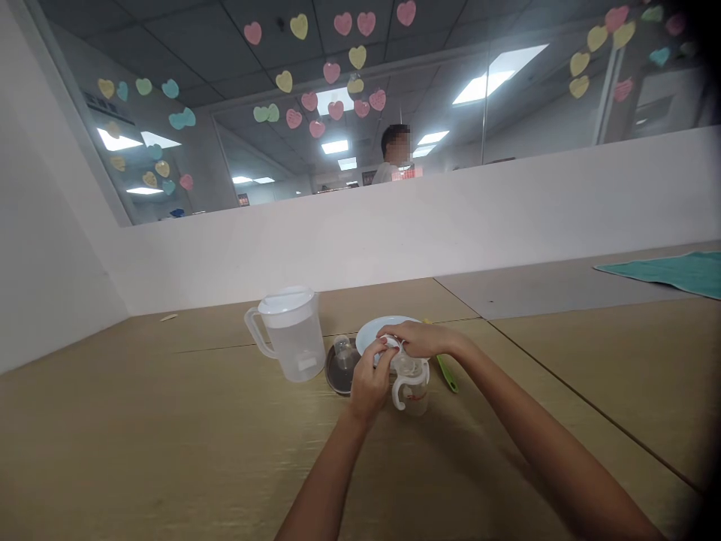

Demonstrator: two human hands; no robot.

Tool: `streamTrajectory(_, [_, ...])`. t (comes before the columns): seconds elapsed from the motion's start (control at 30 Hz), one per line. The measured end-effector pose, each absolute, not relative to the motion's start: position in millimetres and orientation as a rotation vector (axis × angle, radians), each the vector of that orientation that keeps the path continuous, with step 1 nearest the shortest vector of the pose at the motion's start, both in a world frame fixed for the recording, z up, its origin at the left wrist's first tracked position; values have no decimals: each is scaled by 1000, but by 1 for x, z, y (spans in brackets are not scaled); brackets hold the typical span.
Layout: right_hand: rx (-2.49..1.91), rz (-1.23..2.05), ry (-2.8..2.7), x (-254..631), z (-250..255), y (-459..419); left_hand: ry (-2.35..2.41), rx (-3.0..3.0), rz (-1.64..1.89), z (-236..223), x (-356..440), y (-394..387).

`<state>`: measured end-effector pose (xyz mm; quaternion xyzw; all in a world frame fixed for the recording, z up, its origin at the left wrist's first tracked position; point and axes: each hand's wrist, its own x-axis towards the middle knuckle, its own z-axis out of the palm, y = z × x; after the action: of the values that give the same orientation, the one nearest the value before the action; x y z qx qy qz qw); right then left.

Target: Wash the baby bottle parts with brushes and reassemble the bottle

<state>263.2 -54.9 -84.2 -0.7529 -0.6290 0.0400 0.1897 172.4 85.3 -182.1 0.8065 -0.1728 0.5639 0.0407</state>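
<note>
Both hands meet over a white plate. My left hand (pixel 369 383) is closed, its fingertips pinching a small white bottle collar (pixel 390 342). From the other side, the fingers of my right hand (pixel 422 338) grip the same piece, partly covering it. Just below them a clear baby bottle (pixel 415 398) with white side handles stands upright on the table, its top uncovered. Behind the hands lies the white plate (pixel 369 327). To the left, a clear dome-shaped cap (pixel 342 346) rests on a dark round dish (pixel 338 382), partly hidden by my left hand.
A translucent lidded pitcher (pixel 293 342) stands left of the dish. A green-handled utensil (pixel 448 376) lies right of the bottle. A teal cloth (pixel 676 272) is at the far right. Behind the low white wall (pixel 360 233) is a window; a person (pixel 393 154) is beyond it.
</note>
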Motion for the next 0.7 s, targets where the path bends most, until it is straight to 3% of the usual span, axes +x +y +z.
streamTrajectory(0.23, [-1818, 36, -1826, 245, -83, -48, -381, 2300, 1814, -168, 165, 86])
streamTrajectory(0.7, [-1871, -398, -1576, 217, -109, -5, 52, 1637, 1754, -156, 162, 92])
